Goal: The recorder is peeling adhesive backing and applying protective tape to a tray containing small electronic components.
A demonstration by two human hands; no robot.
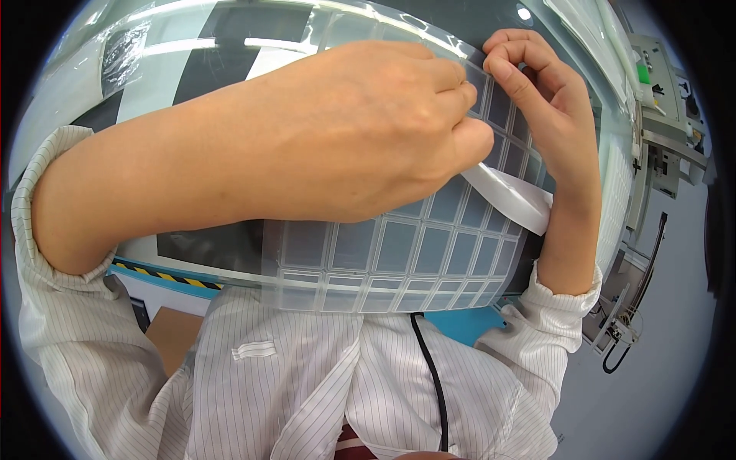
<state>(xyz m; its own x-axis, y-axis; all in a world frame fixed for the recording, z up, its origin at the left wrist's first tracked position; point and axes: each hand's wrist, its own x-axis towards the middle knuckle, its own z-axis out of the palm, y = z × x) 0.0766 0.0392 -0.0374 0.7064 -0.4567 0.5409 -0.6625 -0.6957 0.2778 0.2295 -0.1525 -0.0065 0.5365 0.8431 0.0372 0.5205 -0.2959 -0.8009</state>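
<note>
A clear plastic sheet with rows of greyish rectangular cells lies below my hands, and its near end reaches past the table's front edge. Stretched across the sheet from the left, my left hand is closed, back upward, and hides much of it. From under its thumb comes a glossy white strip, which curves over the cells toward my right wrist. My right hand is at the sheet's far right edge, thumb and forefinger pinched together. What that pinch holds, if anything, is too small to make out.
The table has a glossy top with dark and pale bands. Crinkled clear film lies at the far left. Yellow-and-black striped tape runs along the front edge. Grey equipment stands beyond the right side.
</note>
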